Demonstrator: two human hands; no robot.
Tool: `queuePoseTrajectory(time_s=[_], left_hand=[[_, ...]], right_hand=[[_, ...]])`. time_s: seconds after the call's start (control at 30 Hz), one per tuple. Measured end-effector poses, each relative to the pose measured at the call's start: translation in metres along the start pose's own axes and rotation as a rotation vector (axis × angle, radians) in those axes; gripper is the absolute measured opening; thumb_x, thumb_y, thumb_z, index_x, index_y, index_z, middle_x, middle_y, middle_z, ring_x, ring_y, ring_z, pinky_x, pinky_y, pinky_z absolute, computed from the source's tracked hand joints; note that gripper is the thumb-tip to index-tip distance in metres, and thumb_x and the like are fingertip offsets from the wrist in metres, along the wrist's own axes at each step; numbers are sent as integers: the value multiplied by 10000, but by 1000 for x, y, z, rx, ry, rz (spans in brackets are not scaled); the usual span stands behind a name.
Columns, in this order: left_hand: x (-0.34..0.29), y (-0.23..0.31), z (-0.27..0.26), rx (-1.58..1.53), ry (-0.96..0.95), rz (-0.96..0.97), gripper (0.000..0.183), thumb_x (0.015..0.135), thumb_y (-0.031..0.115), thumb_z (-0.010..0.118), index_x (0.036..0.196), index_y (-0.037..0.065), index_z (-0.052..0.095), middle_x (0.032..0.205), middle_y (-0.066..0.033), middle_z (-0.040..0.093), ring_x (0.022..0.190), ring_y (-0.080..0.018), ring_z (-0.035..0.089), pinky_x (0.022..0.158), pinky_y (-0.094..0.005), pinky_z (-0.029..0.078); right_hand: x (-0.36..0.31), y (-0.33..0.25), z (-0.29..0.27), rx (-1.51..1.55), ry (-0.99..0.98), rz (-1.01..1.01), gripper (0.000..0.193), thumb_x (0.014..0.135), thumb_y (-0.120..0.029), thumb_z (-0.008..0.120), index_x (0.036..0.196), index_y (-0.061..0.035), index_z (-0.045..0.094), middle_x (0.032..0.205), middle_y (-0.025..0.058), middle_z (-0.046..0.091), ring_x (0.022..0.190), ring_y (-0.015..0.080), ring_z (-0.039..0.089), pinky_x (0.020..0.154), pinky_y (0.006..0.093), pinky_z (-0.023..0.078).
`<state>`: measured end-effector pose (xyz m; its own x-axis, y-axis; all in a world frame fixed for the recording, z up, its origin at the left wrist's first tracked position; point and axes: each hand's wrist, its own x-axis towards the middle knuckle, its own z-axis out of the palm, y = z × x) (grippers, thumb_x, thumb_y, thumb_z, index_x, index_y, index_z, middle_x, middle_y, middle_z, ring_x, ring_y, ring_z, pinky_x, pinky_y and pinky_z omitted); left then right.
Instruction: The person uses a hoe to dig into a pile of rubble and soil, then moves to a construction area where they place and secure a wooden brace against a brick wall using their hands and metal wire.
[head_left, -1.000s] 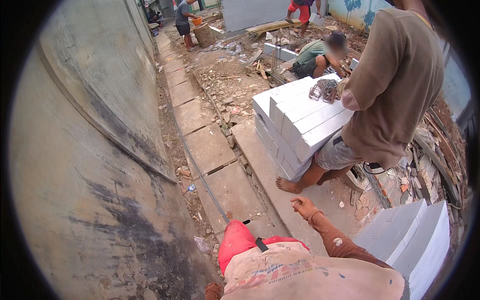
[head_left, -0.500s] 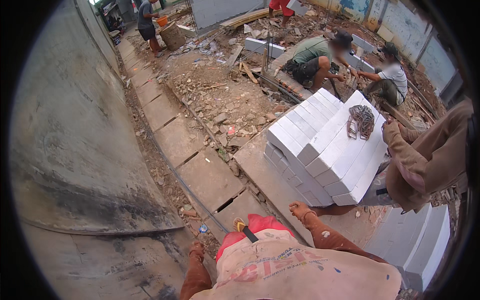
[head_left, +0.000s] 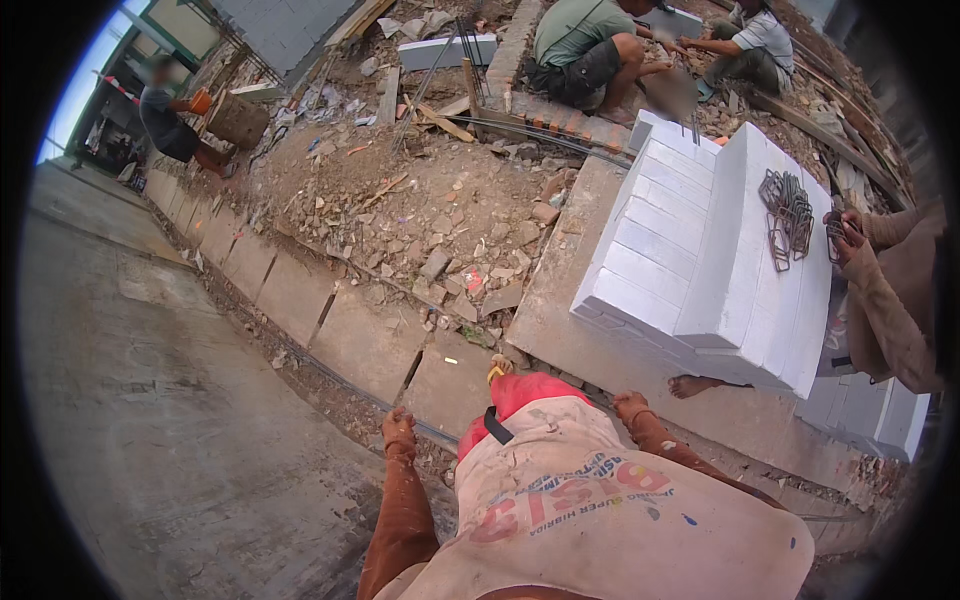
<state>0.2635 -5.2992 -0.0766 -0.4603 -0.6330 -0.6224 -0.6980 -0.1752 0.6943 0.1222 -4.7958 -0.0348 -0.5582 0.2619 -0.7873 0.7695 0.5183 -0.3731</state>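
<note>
beyond r. grip (head_left: 630,406), apart: wht blocks (head_left: 655,225)

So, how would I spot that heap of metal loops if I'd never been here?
Look right, to the big stack of white blocks. The heap of metal loops lies on its higher level, toward the right edge. Unlike the smooth, pale blocks beneath, it is a dark, rusty tangle of thin frames.

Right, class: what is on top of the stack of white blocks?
A loose heap of bent metal loops lies on the raised part of the stack of white blocks. Beneath the metal itself, the block surface is hidden.
</note>
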Motion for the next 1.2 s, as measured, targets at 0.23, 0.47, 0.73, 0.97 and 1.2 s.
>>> queuePoseTrajectory(time_s=[0.23, 0.47, 0.73, 0.97, 1.2], left_hand=[[195, 51, 0, 325, 12, -81, 382, 698, 42, 572, 1076, -3, 546, 744, -106, 614, 699, -240, 610, 595, -335, 487], [350, 419, 237, 410, -245, -30, 369, 726, 98, 526, 1088, 22, 520, 629, -52, 521, 515, -180, 523, 453, -340, 460], [705, 656, 687, 815, -555, 403, 244, 745, 133, 561, 977, 70, 605, 730, -91, 612, 610, -183, 572, 574, -306, 465], [949, 798, 1023, 670, -420, 653, 270, 749, 138, 581, 1008, 62, 594, 858, -144, 632, 816, -289, 612, 732, -355, 478], [1009, 872, 1192, 687, -149, 676, 537, 738, 150, 629, 1234, 86, 432, 1142, -209, 516, 1093, -315, 487, 923, -395, 391]], right_hand=[[40, -348, -48, 246, 435, -651, 260, 743, -99, 621, 1001, -68, 602, 965, 95, 627, 908, 216, 598, 801, 321, 473], [240, -519, -153, -35, 934, -460, 512, 712, -141, 657, 1187, -110, 467, 1225, 144, 449, 1166, 326, 380, 980, 408, 331], [503, -636, -151, -429, 1216, 28, 605, 876, -457, 416, 1314, -50, 324, 1346, 217, 293, 1257, 365, 262, 1024, 468, 218], [613, -681, -152, -486, 1209, 79, 704, 869, -541, 389, 1303, 7, 307, 1328, 228, 322, 1240, 370, 306, 1018, 475, 248], [660, -693, -154, -493, 1243, 121, 728, 886, -533, 359, 1321, 42, 261, 1351, 223, 298, 1262, 361, 278, 1047, 461, 210]])
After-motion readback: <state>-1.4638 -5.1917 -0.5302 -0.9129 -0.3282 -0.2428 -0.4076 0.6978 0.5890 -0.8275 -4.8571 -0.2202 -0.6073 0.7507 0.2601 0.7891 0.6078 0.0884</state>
